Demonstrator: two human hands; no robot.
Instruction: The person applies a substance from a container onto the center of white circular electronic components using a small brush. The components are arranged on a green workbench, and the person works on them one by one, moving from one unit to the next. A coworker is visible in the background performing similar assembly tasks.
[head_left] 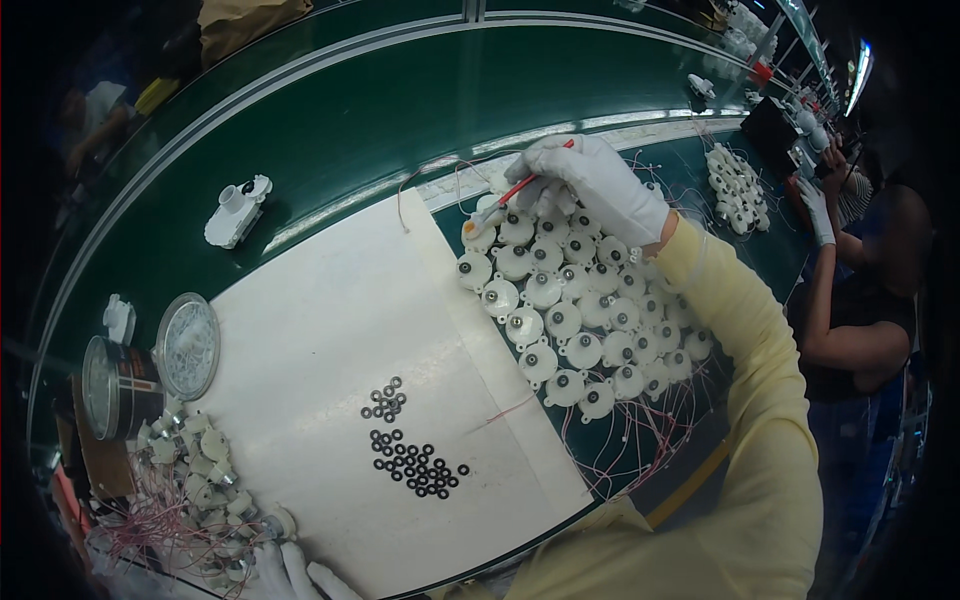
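1. Grasping a slim red-handled brush (520, 188), my white-gloved right hand (600, 190) is closed at the far edge of the round white motor units (563, 320); I cannot tell from here whether the brush's yellowish tip touches the unit beneath it.
2. I have those units packed side by side on the green tabletop (400, 95), right of a broad white sheet (300, 330), most showing a dark centre, with reddish wires (640, 440) spilling toward the near side.
3. My left hand (285, 572), also gloved, shows only its fingers at the near edge, beside a heap of wired white parts (205, 460); whether it holds anything I cannot tell.
4. On the sheet between my hands I see small black rings (420, 465) lying loose in two groups.
5. At the left stand a tin (118, 388) and, just beside it, a round translucent lid (189, 345); a white plastic housing (237, 212) sits farther off.
6. On the far right, a co-worker's gloved hand (817, 212) reaches beside a dark box (772, 135).
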